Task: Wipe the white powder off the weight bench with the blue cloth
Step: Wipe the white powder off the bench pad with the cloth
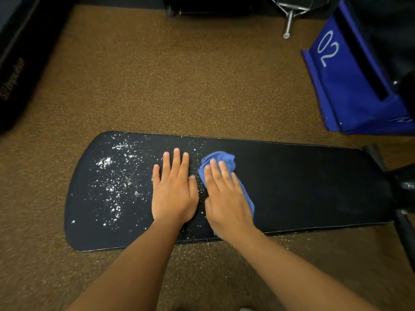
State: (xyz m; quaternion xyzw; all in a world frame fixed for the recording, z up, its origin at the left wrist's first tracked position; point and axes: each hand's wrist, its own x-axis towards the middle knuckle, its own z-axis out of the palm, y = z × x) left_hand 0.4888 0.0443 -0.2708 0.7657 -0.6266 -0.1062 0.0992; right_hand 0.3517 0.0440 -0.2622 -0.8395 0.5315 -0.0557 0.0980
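The black padded weight bench (303,187) lies across the view. White powder (112,185) is scattered over its left half, with a few specks near the middle. My left hand (174,189) rests flat on the pad, fingers together, holding nothing. Just to its right, my right hand (224,194) presses flat on the crumpled blue cloth (221,158), which pokes out beyond the fingertips and along the hand's right side. The pad to the right of the cloth looks free of powder.
Speckled brown rubber floor (168,75) surrounds the bench, with some powder specks below the bench's near edge. A blue box marked "02" (345,79) stands at the upper right. Black bench frame parts (402,198) are at the right; dark equipment lies along the left and top.
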